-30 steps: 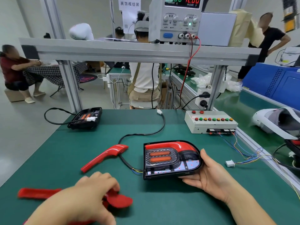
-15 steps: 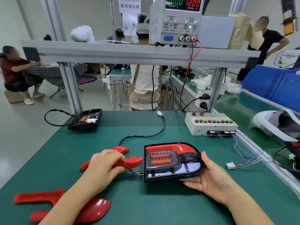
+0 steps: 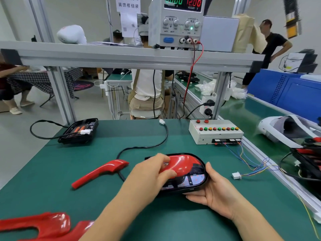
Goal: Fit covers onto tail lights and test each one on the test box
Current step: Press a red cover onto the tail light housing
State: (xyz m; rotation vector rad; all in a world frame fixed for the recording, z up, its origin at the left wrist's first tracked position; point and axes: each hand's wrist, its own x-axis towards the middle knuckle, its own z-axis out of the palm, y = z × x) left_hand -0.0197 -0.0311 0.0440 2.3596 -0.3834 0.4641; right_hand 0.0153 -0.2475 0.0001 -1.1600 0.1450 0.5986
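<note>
the tail light point(image 3: 189, 181) lies on the green table point(image 3: 52, 171) right in front of me. it is black and rounded, with little red dots inside. my left hand point(image 3: 152, 178) pinches a shiny red cover point(image 3: 180, 164) and holds it on top of the light. i think it is not clicked in yet. my right hand point(image 3: 213, 190) cups the light's near edge, fingers curled under it. its black cable point(image 3: 144, 146) is not plugged in, so the test is still to do. the test box point(image 3: 215, 133) waits near, to the right. another red cover point(image 3: 99, 173) lies just left, and a second tail light point(image 3: 78, 131) sits farther back with no cover.
</note>
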